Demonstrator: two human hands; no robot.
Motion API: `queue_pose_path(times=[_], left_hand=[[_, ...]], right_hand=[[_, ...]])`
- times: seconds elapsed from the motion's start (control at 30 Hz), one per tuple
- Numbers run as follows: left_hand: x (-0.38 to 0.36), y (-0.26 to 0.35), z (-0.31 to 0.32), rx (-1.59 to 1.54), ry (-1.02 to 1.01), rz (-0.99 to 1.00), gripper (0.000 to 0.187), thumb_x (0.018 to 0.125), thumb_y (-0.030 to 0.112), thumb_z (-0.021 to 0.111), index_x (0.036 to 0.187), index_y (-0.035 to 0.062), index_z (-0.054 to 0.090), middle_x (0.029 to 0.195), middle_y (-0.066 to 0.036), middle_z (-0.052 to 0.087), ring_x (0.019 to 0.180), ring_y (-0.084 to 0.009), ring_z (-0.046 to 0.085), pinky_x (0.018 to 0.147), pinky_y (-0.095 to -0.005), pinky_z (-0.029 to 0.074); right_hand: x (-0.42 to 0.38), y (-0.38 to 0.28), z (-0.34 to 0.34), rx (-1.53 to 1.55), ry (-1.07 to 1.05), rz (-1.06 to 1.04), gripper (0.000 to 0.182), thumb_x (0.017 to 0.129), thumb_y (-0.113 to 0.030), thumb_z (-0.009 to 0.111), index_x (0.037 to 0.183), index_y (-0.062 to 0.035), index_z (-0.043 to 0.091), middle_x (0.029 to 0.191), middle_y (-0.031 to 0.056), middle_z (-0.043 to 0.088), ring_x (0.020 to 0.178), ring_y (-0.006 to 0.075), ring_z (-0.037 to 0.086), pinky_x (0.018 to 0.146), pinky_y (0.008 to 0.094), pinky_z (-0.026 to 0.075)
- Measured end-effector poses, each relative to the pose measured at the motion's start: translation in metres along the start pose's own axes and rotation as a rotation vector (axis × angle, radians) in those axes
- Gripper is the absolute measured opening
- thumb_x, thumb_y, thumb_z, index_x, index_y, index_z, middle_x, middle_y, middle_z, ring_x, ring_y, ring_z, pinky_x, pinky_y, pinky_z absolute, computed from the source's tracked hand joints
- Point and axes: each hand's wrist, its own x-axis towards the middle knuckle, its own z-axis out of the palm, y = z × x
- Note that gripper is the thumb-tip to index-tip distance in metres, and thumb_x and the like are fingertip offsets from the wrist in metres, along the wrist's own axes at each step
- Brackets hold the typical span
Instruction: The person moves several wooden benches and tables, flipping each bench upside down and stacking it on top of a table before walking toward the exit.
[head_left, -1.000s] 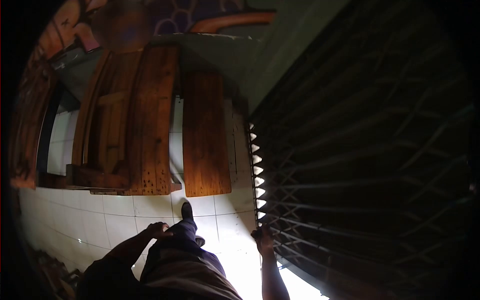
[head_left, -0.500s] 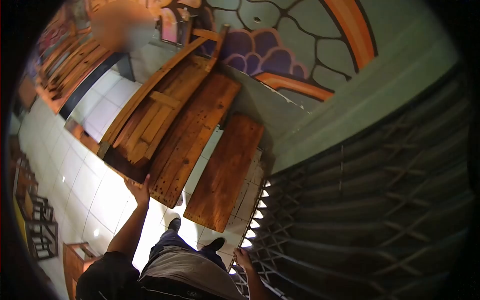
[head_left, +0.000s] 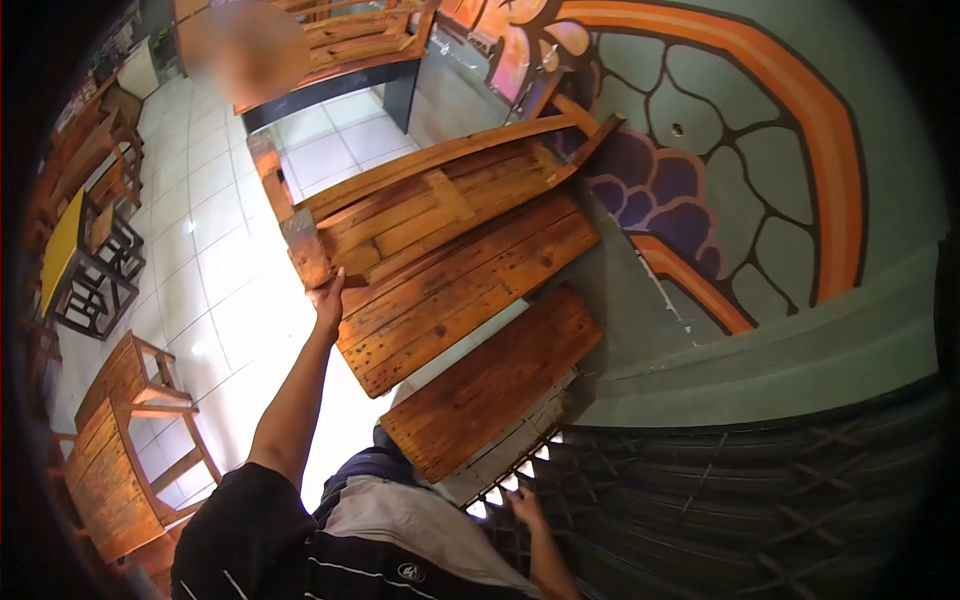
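Observation:
My left hand (head_left: 329,300), at the end of an outstretched arm, grips the near end of a wooden bench (head_left: 400,225) with a slatted back. Beside that bench lies a wooden tabletop (head_left: 470,290), and nearer to me is a lower wooden seat plank (head_left: 495,385). My right hand (head_left: 524,505) is low on the right, beside the dark folding metal gate (head_left: 720,500). Its fingers are curled; what they hold, if anything, is too small to make out.
A painted wall (head_left: 720,190) rises behind the benches. More wooden furniture (head_left: 110,470) stands at the lower left, with a yellow-topped table (head_left: 65,250) beyond. Another bench (head_left: 360,50) is at the top. White floor tiles (head_left: 190,270) run along the left.
The view has turned, so the benches now lie more crosswise and more of the left side shows. My left hand remains at the bench end; my right hand remains near the gate.

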Motion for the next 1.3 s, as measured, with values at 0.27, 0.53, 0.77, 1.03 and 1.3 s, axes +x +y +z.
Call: queue_pose_path(times=[0.27, 0.53, 0.77, 1.03, 1.3], left_hand=[[-0.021, -0.008, -0.03, 0.124, 0.059, 0.146, 0.086, 0.083, 0.048, 0.063, 0.142, 0.004, 0.02, 0.143, -0.023, 0.031, 0.134, -0.0344, 0.028, 0.108, -0.0411, 0.026], [-0.141, -0.048, -0.005, 0.493, 0.383, 0.443, 0.029, 0.083, 0.016, 0.066, 0.106, 0.0024, 0.054, 0.104, -0.011, 0.06, 0.098, -0.0268, 0.056, 0.082, -0.0376, 0.043], [-0.259, -0.096, 0.114, 0.712, -0.226, 0.328, 0.013, 0.075, 0.011, 0.071, 0.085, 0.0072, 0.064, 0.083, -0.007, 0.065, 0.082, -0.0232, 0.063, 0.073, -0.0359, 0.047], [-0.206, -0.049, 0.173, 0.584, 0.16, 0.302, 0.018, 0.079, 0.011, 0.07, 0.093, 0.0029, 0.061, 0.086, -0.01, 0.064, 0.08, -0.022, 0.062, 0.074, -0.0317, 0.048], [-0.151, -0.102, 0.084, 0.722, 0.63, 0.077, 0.045, 0.087, 0.036, 0.062, 0.117, 0.0044, 0.05, 0.114, -0.014, 0.055, 0.103, -0.0312, 0.054, 0.087, -0.043, 0.043]], right_hand=[[0.082, -0.045, -0.029, -0.349, -0.345, -0.05, 0.049, 0.085, -0.048, 0.059, 0.108, -0.0043, 0.06, 0.111, 0.0175, 0.062, 0.104, 0.0314, 0.059, 0.088, 0.0384, 0.045], [0.201, -0.114, -0.108, -0.447, -0.377, -0.32, 0.043, 0.081, -0.048, 0.063, 0.092, -0.0062, 0.064, 0.093, 0.0172, 0.065, 0.09, 0.0301, 0.062, 0.081, 0.0387, 0.047], [0.29, -0.088, -0.164, -0.396, -0.442, -0.306, 0.041, 0.081, -0.045, 0.064, 0.092, -0.0058, 0.064, 0.099, 0.0189, 0.065, 0.095, 0.0312, 0.062, 0.08, 0.0386, 0.048], [0.344, -0.088, -0.185, -0.237, -0.338, -0.223, 0.034, 0.081, -0.039, 0.067, 0.09, -0.0066, 0.065, 0.073, 0.0057, 0.067, 0.075, 0.0158, 0.063, 0.073, 0.0317, 0.048], [0.404, -0.193, -0.179, 0.262, -0.111, -0.389, 0.038, 0.083, -0.042, 0.066, 0.089, -0.0044, 0.063, 0.074, 0.0039, 0.065, 0.075, 0.0133, 0.059, 0.076, 0.0274, 0.045]])
